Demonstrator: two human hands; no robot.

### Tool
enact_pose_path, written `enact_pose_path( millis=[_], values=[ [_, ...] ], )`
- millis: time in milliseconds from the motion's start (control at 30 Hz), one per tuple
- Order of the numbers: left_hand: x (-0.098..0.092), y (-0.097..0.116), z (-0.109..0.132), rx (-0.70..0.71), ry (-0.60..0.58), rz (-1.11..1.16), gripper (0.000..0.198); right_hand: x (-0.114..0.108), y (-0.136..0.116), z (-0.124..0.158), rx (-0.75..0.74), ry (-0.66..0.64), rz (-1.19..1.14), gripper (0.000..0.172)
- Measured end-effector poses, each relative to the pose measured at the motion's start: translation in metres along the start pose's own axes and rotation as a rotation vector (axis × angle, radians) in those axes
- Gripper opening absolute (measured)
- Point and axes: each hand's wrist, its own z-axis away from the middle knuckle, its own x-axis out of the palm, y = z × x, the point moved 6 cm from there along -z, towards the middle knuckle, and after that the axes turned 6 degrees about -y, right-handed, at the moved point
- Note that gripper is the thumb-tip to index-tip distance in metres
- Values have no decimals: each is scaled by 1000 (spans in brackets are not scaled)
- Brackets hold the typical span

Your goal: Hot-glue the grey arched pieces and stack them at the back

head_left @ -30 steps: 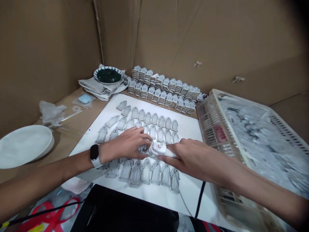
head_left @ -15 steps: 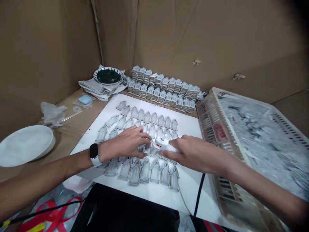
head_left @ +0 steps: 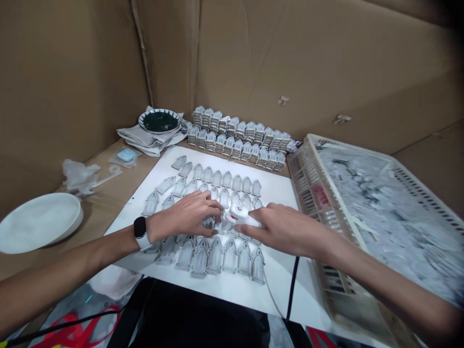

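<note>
Rows of grey translucent arch-shaped pieces [head_left: 215,256] lie on a white board [head_left: 275,270]. My left hand [head_left: 184,217], with a black smartwatch on its wrist, curls over one arch-shaped piece [head_left: 209,222], mostly hidden by the fingers. My right hand [head_left: 286,229] grips a small white handheld tool [head_left: 239,215] with a red spot on top. The tool's tip points down among the pieces, right next to my left fingertips. Its exact contact point is hidden. A thin pale cord [head_left: 271,299] runs from under the hands toward the board's front edge.
Two rows of stacked arch pieces [head_left: 235,137] stand behind the board. A plastic crate [head_left: 326,193] of grey scraps sits right. Left are a dark green-filled plate [head_left: 159,121] on folded cloth [head_left: 145,137], a white round dish [head_left: 39,223] and a plastic bag [head_left: 79,176]. Cardboard walls surround the table.
The whole scene has shifted slightly in view as my head moved. The white tool rose and swung a little between frames, while my left hand stayed over the same piece.
</note>
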Motion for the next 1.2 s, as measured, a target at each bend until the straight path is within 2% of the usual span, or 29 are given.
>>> enact_pose_path(
  millis=[400,633,800,933,1033,1200],
  values=[
    [-3,4,3,11,11,-9,27,8,3,7,-5,13,-55,60],
    [-2,4,4,-2,3,31,26,11,38,35,88,56,-223,69],
    [0,4,7,29,37,20,21,31,65,40,113,109,-344,71],
    [0,7,9,30,-13,21,21,51,86,38,128,162,-470,74],
    [-4,12,8,-8,-46,11,16,58,94,38,126,195,-507,75],
    [-8,19,5,-87,-118,16,15,57,96,40,129,250,-507,76]
  ],
)
